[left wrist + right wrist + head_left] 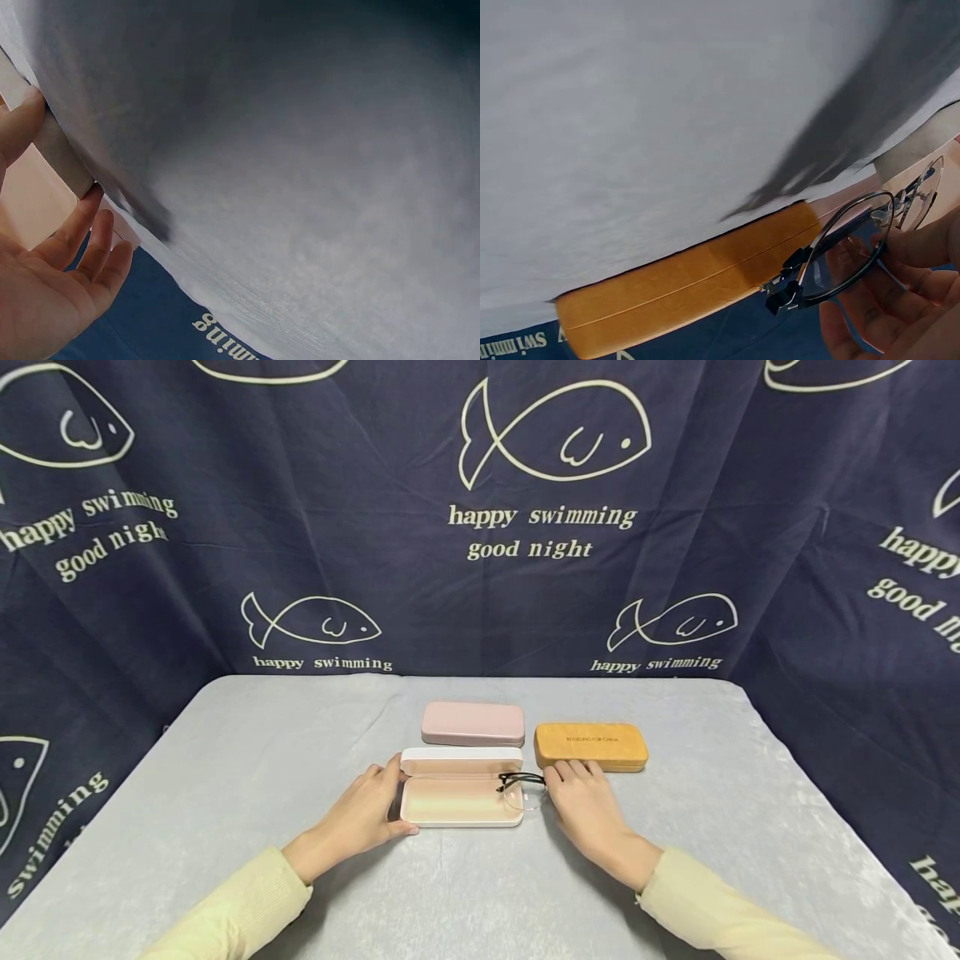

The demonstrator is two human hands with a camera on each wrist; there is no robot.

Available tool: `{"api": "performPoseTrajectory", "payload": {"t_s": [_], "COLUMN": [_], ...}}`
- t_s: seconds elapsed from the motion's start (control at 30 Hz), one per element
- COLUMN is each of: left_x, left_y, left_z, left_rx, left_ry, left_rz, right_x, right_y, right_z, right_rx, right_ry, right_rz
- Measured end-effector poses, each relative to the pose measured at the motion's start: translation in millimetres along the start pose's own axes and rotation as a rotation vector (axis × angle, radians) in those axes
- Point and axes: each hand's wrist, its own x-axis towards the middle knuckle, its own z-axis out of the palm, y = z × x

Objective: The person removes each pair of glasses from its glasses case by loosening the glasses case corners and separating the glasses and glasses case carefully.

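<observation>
A white glasses case with a peach lining lies on the table with its lid raised. My left hand holds its left end, thumb at the front corner and fingers by the lid; the left wrist view shows these fingertips on the case's edge. My right hand pinches a pair of eyeglasses with dark upper rims and clear lenses. They overlap the right end of the white case in the head view. In the right wrist view the eyeglasses hang from thumb and fingers.
A closed pink glasses case lies right behind the white one. To its right sits a closed mustard-yellow case, just beyond my right hand. The grey-white cloth-covered table ends at a dark blue fish-print curtain.
</observation>
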Motion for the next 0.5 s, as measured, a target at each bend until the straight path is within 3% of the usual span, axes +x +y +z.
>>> {"api": "performPoseTrajectory", "payload": {"t_s": [0.5], "left_x": [0.2], "left_y": [-1.3], "left_z": [1.7], "left_rx": [-0.005], "left_ry": [0.007], "left_rz": [0.006], "right_x": [-11.1], "right_y": [19], "right_z": [3], "right_rx": [0.018], "right_ry": [0.017], "right_rz": [0.05]}}
